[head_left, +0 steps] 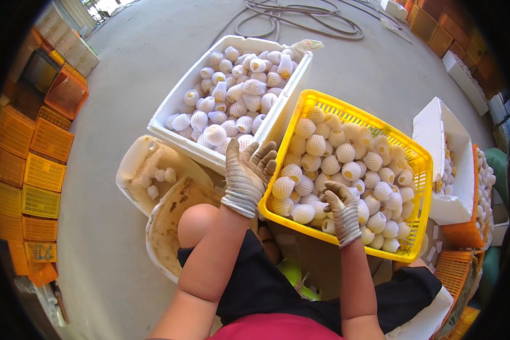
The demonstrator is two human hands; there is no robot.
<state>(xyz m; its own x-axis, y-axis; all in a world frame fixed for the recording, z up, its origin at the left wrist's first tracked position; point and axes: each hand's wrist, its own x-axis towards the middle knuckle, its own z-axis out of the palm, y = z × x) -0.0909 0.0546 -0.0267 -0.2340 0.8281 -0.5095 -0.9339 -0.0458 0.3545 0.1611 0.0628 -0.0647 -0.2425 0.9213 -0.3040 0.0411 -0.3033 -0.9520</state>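
1. Head view: left grip, in a grey-striped glove; palm turned up, fingers spread, nothing held. Position: between the foam box and the basket, near the box's near corner.
2. Right grip, matching glove; fingers half bent, above the basket's contents. Cannot tell whether they close on a piece.
3. Netted round pieces, many, in pale foam sleeves; heaped in the basket, beneath and beyond the right grip.
4. Yellow basket, slotted walls, set askew before the person.
5. White foam box, beside the basket, to its left; filled with similar sleeved pieces.
6. Beige tub, left of the box's near end; a few small white pieces inside.
7. Stained basin, by the person's knee.
8. Crates, orange and yellow, stacked far left on the grey floor.
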